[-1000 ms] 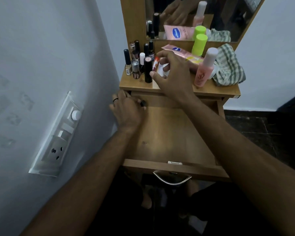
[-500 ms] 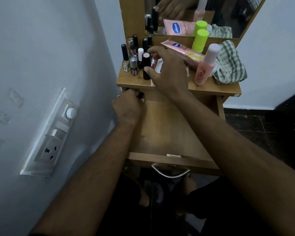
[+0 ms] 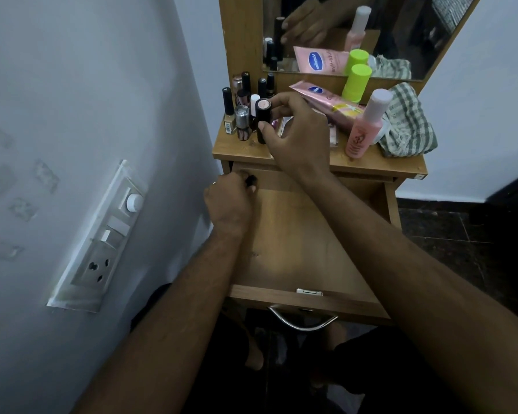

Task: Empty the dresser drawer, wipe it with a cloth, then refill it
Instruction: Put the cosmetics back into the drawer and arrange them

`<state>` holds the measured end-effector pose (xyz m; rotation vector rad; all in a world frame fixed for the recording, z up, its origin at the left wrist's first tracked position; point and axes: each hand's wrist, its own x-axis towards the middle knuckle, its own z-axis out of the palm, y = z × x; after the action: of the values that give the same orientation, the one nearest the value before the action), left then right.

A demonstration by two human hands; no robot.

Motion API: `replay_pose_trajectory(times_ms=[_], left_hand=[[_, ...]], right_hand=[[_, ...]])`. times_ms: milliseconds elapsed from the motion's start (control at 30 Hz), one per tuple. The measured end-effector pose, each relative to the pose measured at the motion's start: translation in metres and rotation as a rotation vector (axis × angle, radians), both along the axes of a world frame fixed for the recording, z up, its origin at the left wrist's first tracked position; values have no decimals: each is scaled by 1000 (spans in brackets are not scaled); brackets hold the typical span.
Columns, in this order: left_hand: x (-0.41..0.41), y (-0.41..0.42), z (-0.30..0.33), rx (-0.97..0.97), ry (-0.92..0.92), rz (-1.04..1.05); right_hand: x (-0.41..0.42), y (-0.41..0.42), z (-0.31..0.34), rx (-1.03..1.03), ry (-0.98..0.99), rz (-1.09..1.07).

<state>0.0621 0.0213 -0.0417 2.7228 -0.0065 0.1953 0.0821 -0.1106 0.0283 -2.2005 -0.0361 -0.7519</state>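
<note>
The right hand point(image 3: 296, 138) grips a black lipstick tube point(image 3: 263, 121) between thumb and fingers, upright on the tabletop point(image 3: 371, 165). Nail-polish bottles point(image 3: 242, 121) crowd just left of that grip, so a careless lift could topple them. Below, the left hand point(image 3: 228, 201) pinches a small dark item point(image 3: 251, 180) in the open drawer point(image 3: 296, 243); it might slip

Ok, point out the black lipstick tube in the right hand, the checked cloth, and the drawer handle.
black lipstick tube point(image 3: 263, 115): head view, on its dark barrel below the pink end.
checked cloth point(image 3: 407, 127): head view, middle of the bunched fabric.
drawer handle point(image 3: 301, 323): head view, centre of the curved metal bar.
</note>
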Motion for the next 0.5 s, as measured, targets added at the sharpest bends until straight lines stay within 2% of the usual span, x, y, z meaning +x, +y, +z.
replay_pose_trajectory(times_ms=[233, 367, 500], left_hand=[[-4, 3, 2, -97, -40, -10], [-7, 6, 3, -116, -98, 4], [-10, 14, 4, -177, -170, 30]], right_hand=[[-51, -10, -10, 149, -46, 54], [-74, -15, -41, 151, 36, 68], [-74, -16, -71, 167, 213, 51]])
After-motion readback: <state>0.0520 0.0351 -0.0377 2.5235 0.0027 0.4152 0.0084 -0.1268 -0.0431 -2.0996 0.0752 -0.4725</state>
